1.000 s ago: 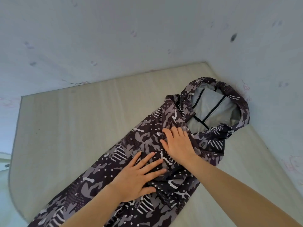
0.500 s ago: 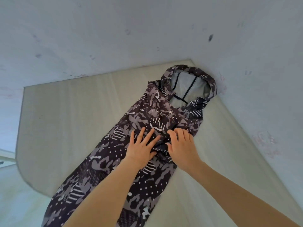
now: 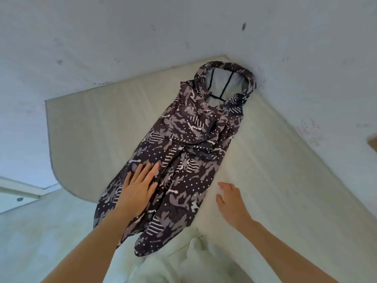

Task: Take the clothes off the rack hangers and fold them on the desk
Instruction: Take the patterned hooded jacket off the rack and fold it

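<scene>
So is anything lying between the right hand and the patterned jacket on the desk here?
Nothing visible. The right hand hovers open just off the jacket, with only bare desk between them. The left hand already rests flat on the jacket.

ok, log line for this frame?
jacket: flat on desk | left hand: pressing jacket | right hand: open, off jacket

Right grip (image 3: 231, 203) now off jacket (image 3: 183, 160).
</scene>
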{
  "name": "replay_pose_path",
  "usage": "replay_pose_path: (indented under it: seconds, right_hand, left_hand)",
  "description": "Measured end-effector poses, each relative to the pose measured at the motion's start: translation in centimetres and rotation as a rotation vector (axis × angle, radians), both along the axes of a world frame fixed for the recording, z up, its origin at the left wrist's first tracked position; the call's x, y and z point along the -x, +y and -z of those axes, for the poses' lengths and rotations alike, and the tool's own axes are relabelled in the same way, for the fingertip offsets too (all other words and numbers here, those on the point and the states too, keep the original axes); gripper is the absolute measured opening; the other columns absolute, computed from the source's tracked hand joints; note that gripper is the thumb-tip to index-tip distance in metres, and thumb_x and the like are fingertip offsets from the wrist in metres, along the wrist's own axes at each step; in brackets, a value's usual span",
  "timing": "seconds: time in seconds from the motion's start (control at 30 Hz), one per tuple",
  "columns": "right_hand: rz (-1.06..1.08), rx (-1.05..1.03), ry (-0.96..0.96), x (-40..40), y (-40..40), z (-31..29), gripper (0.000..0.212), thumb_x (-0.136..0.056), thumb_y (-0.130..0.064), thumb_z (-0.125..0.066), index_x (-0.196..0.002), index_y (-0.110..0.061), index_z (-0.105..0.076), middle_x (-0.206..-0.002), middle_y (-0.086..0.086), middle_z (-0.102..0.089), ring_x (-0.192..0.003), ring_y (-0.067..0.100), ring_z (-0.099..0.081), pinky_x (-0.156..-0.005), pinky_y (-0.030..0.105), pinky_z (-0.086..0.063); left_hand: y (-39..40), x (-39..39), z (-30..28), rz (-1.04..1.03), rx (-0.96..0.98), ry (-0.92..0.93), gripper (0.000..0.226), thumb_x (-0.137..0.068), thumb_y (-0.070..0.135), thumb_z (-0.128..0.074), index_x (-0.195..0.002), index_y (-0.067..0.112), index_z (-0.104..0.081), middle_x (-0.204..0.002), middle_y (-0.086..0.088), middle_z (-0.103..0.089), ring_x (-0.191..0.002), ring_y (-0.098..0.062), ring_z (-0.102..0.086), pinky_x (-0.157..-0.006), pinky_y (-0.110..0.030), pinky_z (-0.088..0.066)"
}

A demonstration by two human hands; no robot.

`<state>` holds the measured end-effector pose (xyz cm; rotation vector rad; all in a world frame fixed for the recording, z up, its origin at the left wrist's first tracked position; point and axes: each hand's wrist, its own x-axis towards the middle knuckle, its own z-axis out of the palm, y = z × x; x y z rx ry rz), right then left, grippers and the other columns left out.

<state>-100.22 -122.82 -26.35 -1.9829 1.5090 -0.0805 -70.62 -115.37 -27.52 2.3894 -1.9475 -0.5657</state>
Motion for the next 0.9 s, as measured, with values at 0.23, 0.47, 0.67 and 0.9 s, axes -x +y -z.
replay_pose_path:
  seconds: [0.23,0.47,0.67,0.9]
  right_hand:
    - [0.587,-0.261,-0.315,-6.6,7.6,-0.5,0.026,-0.099,-0.022,-0.045,-0.123,-0.014,-0.051,-0.109,0.003,-0.063,-0.094,0.018,-0.062,-0.083,0.030,-0.050]
    - [1.030,-0.323,-0.548,-10.8,14.6,0.2,0.010,-0.094,-0.002,-0.045,-0.092,-0.008,-0.053,-0.092,0.011,-0.057,-0.082,0.023,-0.056,-0.075,0.032,-0.053]
    - [1.167,-0.612,-0.736,-12.0,15.2,1.4,0.051,-0.091,-0.013,-0.062,-0.137,-0.007,-0.042,-0.133,0.011,-0.051,-0.117,0.025,-0.052,-0.101,0.040,-0.046]
    - [1.034,-0.696,-0.925,-13.0,14.9,2.0,0.044,-0.086,0.001,-0.062,-0.127,-0.010,-0.052,-0.120,0.006,-0.063,-0.107,0.020,-0.058,-0.099,0.038,-0.043]
  left_hand:
    - [5.5,-5.4,-0.3,-0.403,0.225,0.231,0.038,-0.101,0.024,-0.041,-0.136,0.011,-0.047,-0.138,-0.008,-0.048,-0.129,-0.027,-0.040,-0.111,-0.046,-0.031]
    - [8.2,-8.2,-0.7,-0.545,0.268,0.546,0.029,-0.092,0.029,-0.063,-0.112,0.010,-0.055,-0.112,-0.003,-0.054,-0.091,-0.016,-0.054,-0.085,-0.032,-0.045]
    - [9.0,-8.5,-0.7,-0.638,0.207,0.567,0.036,-0.085,0.028,-0.072,-0.109,0.007,-0.054,-0.108,-0.009,-0.059,-0.092,-0.021,-0.056,-0.080,-0.030,-0.041]
    - [9.5,-8.8,-0.5,-0.765,-0.002,0.767,0.055,-0.075,0.045,-0.078,-0.108,0.009,-0.053,-0.099,-0.002,-0.064,-0.089,-0.020,-0.062,-0.075,-0.035,-0.052]
